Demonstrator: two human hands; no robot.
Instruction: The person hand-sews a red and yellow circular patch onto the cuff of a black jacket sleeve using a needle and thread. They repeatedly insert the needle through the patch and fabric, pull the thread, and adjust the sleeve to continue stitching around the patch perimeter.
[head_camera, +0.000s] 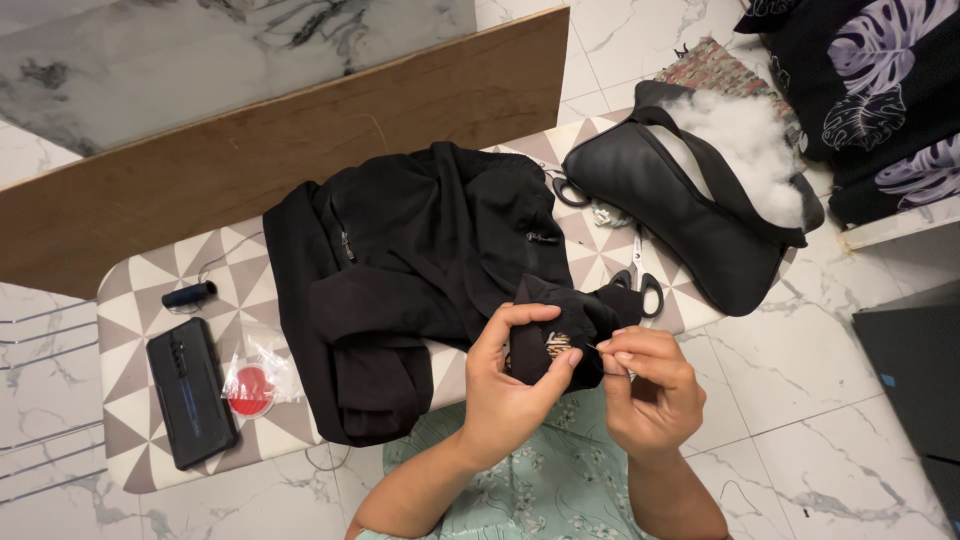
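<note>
Left hand (510, 375): pinches a fold of the black garment (420, 270).
Right hand (645, 385): fingertips pressed together on a needle (598, 349).
Nearby: scissors (640, 285).

Ahead of the left hand (510, 385) the black garment (420, 260) blocks; scissors (640, 285) flank the right hand (650, 385); bare floor (800, 400) beyond.

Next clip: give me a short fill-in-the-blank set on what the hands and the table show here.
1. The left hand pinches a fold of the ____ garment.
2. The right hand holds a thin ____ against that fold.
3. White stuffing spills from the black ____ at the table's right end.
4. The red round item in its clear packet lies right beside the dark ____ on the patterned table.

Missing words: black; needle; bag; phone
</note>
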